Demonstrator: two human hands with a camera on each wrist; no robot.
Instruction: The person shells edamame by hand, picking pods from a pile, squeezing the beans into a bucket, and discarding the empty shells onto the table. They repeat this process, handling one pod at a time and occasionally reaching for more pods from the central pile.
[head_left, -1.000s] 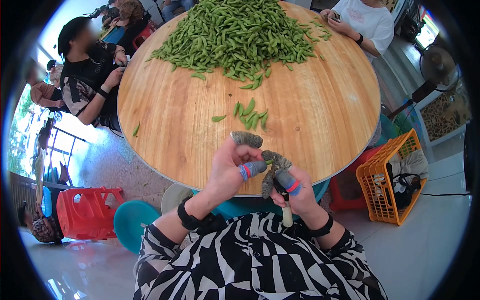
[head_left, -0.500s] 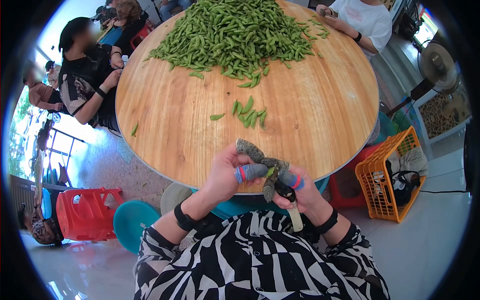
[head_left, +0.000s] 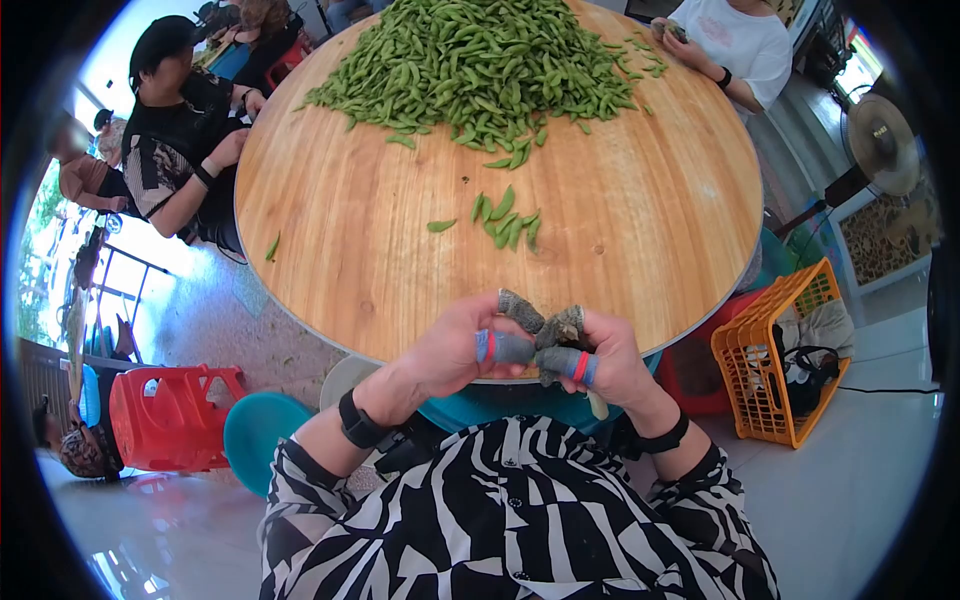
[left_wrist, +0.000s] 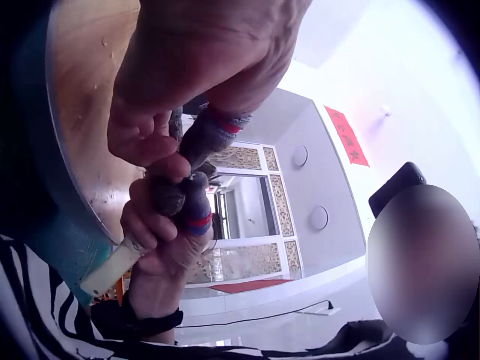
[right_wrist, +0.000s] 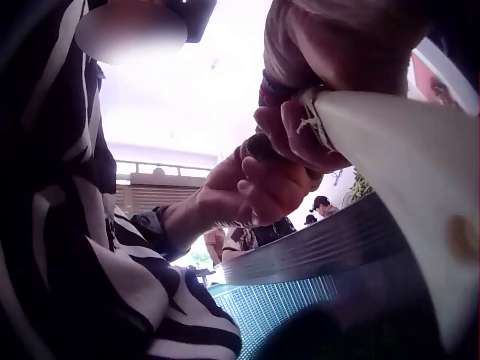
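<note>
Over the table's near edge in the head view, my left hand (head_left: 445, 350) and right hand (head_left: 618, 368) meet at the fingertips. Grey sleeves (head_left: 508, 348) with red bands cover both thumbs; forefingers are wrapped in dark grey. My right hand grips a tool by its pale handle (head_left: 598, 404), which sticks out below the fist; the handle (left_wrist: 112, 271) also shows in the left wrist view. The left thumb and forefinger pinch against the right fingertips, where the edamame pod seen earlier is hidden by the fingers. Several loose edamame pods (head_left: 505, 212) lie ahead.
A big heap of edamame pods (head_left: 480, 70) covers the far part of the round wooden table (head_left: 340, 240). Below its near edge is a teal container (head_left: 470, 412). A red stool (head_left: 165, 420) and teal basin (head_left: 262, 440) stand left, an orange crate (head_left: 765, 370) right. Other people sit around.
Both hands have drawn tightly together at the fingertips, and the green pod that showed between them has gone from sight. The right hand has turned, leaving less of the tool's handle visible.
</note>
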